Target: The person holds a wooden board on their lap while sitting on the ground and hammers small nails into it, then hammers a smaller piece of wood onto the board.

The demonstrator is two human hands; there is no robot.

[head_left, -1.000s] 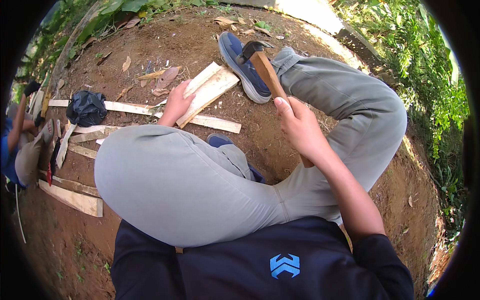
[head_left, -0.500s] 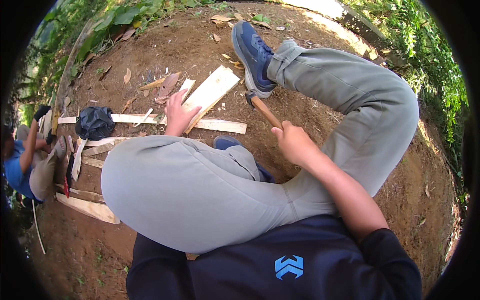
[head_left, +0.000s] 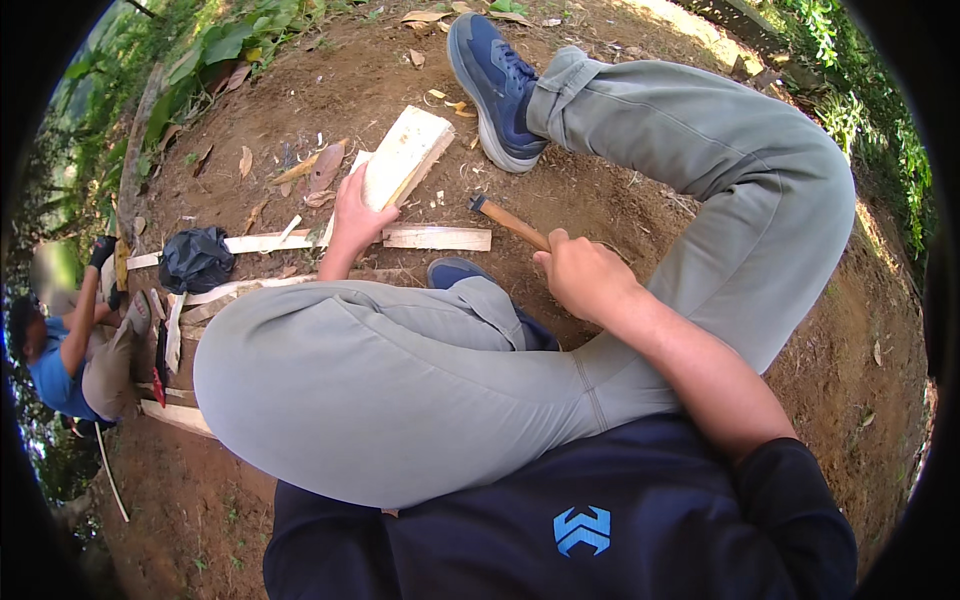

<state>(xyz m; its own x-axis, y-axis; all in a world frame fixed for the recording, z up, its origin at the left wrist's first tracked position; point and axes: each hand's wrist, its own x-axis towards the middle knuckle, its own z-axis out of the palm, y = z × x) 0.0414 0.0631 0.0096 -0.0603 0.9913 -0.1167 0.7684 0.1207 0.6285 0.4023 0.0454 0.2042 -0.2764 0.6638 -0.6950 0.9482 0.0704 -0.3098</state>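
Note:
My left hand (head_left: 358,218) grips the near end of a short, pale wooden board (head_left: 406,150), its thumb along the lower edge. The board is tilted, showing its thick right side. Beneath it, a long thin wooden strip (head_left: 440,238) crosses the dirt. My right hand (head_left: 590,275) is closed round the wooden handle of a hammer (head_left: 515,224). The hammer's small dark head points to the left, apart from the board. Part of the left hand's grip is hidden behind the board.
A crumpled black plastic bag (head_left: 197,260) lies on the strip at the left. A person in a blue shirt (head_left: 60,372) sits at far left, near more wood pieces (head_left: 180,415). My bent legs (head_left: 390,390) and blue shoe (head_left: 492,90) surround the work spot. Dry leaves dot the dirt.
My left hand has closed on the board and tipped it up, so its thick side shows. The hammer head has moved slightly left and down, away from my shoe.

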